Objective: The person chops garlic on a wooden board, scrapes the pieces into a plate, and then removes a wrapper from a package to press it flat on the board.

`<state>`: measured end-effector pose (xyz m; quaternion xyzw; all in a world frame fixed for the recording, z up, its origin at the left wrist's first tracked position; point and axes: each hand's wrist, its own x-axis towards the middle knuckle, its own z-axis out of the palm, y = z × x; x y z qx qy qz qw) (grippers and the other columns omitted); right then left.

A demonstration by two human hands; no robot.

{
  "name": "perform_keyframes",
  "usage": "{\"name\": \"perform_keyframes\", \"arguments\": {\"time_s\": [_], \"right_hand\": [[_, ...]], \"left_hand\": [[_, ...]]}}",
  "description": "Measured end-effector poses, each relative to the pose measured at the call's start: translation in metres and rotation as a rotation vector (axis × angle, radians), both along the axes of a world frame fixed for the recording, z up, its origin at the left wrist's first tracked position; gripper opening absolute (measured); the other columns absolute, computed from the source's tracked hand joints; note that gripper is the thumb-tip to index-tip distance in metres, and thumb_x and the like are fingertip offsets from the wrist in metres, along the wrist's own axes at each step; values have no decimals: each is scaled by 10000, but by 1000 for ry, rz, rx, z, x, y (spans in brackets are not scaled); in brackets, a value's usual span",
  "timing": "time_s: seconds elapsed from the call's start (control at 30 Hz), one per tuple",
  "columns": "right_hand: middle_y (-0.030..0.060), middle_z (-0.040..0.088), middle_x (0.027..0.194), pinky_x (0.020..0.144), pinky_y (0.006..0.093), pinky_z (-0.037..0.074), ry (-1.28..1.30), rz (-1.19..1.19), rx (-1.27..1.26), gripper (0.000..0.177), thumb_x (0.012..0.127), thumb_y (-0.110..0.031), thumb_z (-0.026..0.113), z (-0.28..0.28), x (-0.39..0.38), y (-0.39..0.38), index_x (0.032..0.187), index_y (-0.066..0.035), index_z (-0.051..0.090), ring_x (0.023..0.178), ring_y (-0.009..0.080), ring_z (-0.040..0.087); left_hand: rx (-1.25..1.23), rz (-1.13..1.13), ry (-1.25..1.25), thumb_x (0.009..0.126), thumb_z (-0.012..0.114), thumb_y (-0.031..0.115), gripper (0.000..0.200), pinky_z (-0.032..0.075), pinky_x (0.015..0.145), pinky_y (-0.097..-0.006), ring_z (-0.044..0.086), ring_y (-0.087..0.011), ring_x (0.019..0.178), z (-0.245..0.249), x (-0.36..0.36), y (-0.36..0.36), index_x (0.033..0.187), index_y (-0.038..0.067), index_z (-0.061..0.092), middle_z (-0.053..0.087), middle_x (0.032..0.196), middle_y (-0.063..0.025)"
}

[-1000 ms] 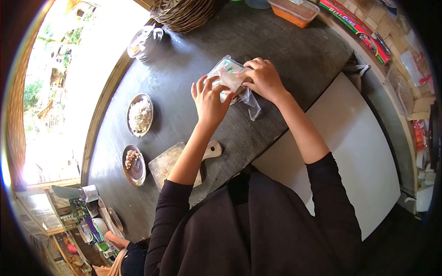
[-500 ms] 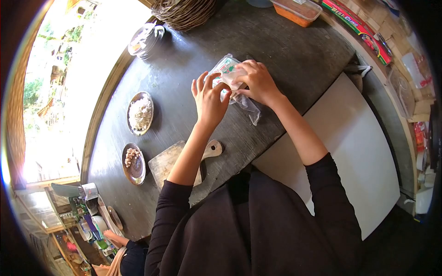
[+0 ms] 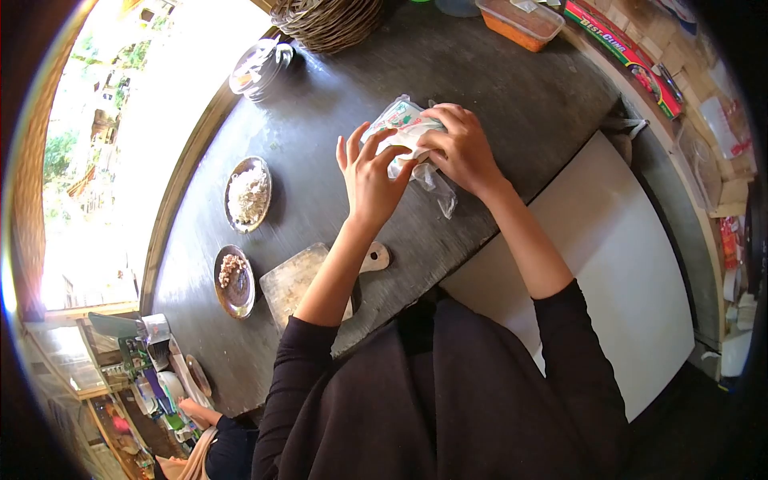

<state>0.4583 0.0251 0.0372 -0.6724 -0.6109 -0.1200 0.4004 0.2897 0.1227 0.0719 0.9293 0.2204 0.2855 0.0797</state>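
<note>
A white plastic packet [image 3: 406, 122] with green and red print lies on the dark table, with a clear crumpled plastic bag end [image 3: 440, 192] spreading toward me. My left hand [image 3: 373, 172] pinches the packet's near left side between thumb and fingers. Across from it, my right hand [image 3: 462, 148] grips the right side, fingers bent over the plastic. What is inside the packet cannot be made out. Left of my forearm is a wooden board [image 3: 298, 282] with a holed handle, partly covered by that arm.
Two oval dishes stand to the left: one with white shredded food [image 3: 249, 196], one with small brown pieces [image 3: 230, 270]. A wicker basket [image 3: 326, 22], stacked jar-like containers [image 3: 262, 70], an orange-filled tub [image 3: 520, 26] and a cling film box [image 3: 624, 56] line the far edges. Another person [image 3: 228, 448] is at lower left.
My fingers have shifted on the packet, and more of its printed face shows between my hands. The whole view has moved slightly. The dishes and board stay put.
</note>
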Motion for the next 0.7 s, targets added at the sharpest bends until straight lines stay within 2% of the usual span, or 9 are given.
{"name": "perform_keyframes", "arguments": {"time_s": [0.07, 0.13, 0.2, 0.23, 0.27, 0.37, 0.43, 0.53, 0.7], "right_hand": [[91, 689, 1202, 1048, 444, 437, 4, 10, 1, 139, 774, -107, 829, 15, -5, -11, 895, -111, 761, 1252, 261, 585], [102, 741, 1038, 973, 437, 499, 93, 108, 34, 130, 792, -103, 822, 27, -6, -20, 898, -86, 748, 1066, 269, 688], [108, 750, 973, 896, 414, 531, 228, 173, 0, 134, 812, -100, 814, 46, -11, -33, 921, -65, 743, 958, 264, 715], [114, 760, 907, 820, 391, 563, 367, 238, -35, 140, 833, -97, 806, 53, -14, -38, 944, -43, 738, 849, 259, 742], [114, 760, 907, 820, 391, 563, 359, 241, -36, 140, 833, -97, 806, 57, -17, -41, 944, -43, 738, 849, 259, 742], [110, 757, 859, 674, 308, 557, 612, 376, -19, 175, 877, -98, 791, 62, -27, -49, 997, 10, 722, 745, 179, 733], [72, 749, 862, 668, 248, 534, 933, 419, -216, 204, 911, -101, 782, 60, -32, -53, 1044, 36, 711, 788, 87, 699], [39, 734, 864, 673, 236, 528, 1082, 429, -271, 215, 922, -106, 781, 62, -57, -55, 1065, 35, 706, 785, 57, 671], [55, 753, 863, 675, 240, 541, 1144, 530, -269, 174, 952, -110, 749, 50, -105, -44, 1074, 4, 698, 768, 86, 701]], "left_hand": [[23, -38, -26, 824, 829, 210, 132, 273, 1177, -541, 540, -311, 1304, 9, -5, -4, 942, 162, 794, 719, 1203, -41], [51, -80, -57, 824, 830, 179, 147, 335, 1150, -521, 604, -311, 1232, 18, -12, -6, 965, 151, 799, 754, 1131, -47], [-320, -116, -154, 824, 825, 91, 164, 491, 998, -436, 705, -299, 1019, 28, -21, -12, 985, 106, 796, 779, 991, -83], [-314, -102, -188, 844, 817, 43, 154, 554, 825, -330, 725, -231, 861, 37, -25, -20, 992, 28, 780, 774, 920, -97], [-314, -100, -196, 844, 817, 43, 154, 554, 825, -330, 725, -231, 861, 41, -30, -23, 992, 28, 780, 774, 920, -97], [-967, -96, -280, 922, 781, 61, 133, 547, 788, -259, 681, -109, 837, 49, -54, -26, 980, -49, 734, 748, 911, -50], [-1061, -111, -329, 924, 780, 60, 124, 548, 785, -257, 682, -107, 831, 48, -74, -25, 977, -41, 728, 747, 909, -54], [-1196, -115, -410, 930, 770, 56, 102, 553, 774, -254, 687, -108, 832, 41, -103, -25, 961, -22, 712, 741, 906, -55], [-1480, -75, -465, 919, 785, 87, 172, 548, 779, -262, 674, -107, 858, 21, -158, -31, 1025, 16, 671, 725, 957, -43]]}}
